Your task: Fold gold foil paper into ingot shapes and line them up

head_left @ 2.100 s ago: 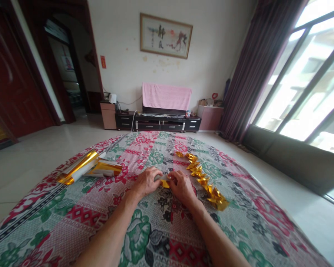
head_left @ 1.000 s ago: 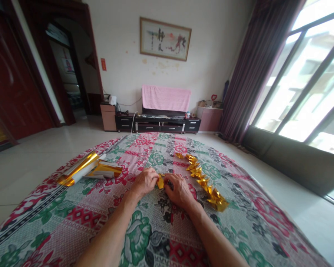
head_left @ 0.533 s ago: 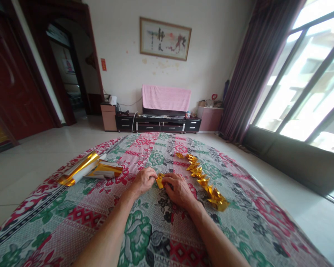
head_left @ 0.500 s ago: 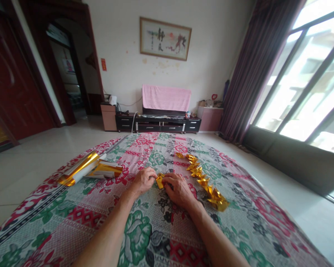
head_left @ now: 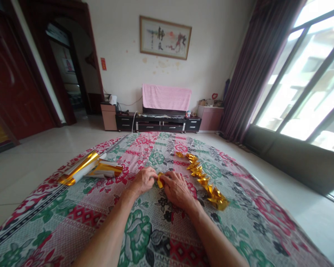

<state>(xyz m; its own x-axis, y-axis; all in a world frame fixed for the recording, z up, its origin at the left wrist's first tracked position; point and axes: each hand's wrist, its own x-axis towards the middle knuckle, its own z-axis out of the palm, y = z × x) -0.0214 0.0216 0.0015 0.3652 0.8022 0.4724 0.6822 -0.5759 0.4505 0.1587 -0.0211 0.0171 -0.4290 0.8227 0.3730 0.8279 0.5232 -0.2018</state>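
Observation:
Between my two hands is a small piece of folded gold foil paper [head_left: 160, 181], just above or on the patterned cloth [head_left: 144, 155]. My left hand [head_left: 145, 180] pinches its left edge with thumb and fingertips. From the other side my right hand [head_left: 175, 185] grips it, the fingers bent and covering part of the paper. To the right lies a slanting row of folded gold paper pieces [head_left: 202, 180]. Off to the left, loose gold foil sheets [head_left: 107, 170] with white backs lie partly curled, one rolled into a tube [head_left: 82, 167].
The cloth covers a wide round surface. Beyond it, a low black cabinet [head_left: 159, 124] stands against the wall, and a pink towel [head_left: 167, 97] drapes over something on it. A dark curtain [head_left: 244, 74] and windows [head_left: 308, 85] are at the right, a red door [head_left: 13, 74] at the left.
The gold paper between my fingers looks narrower now, and my right hand has shifted slightly to the left. The left hand stays nearly in place.

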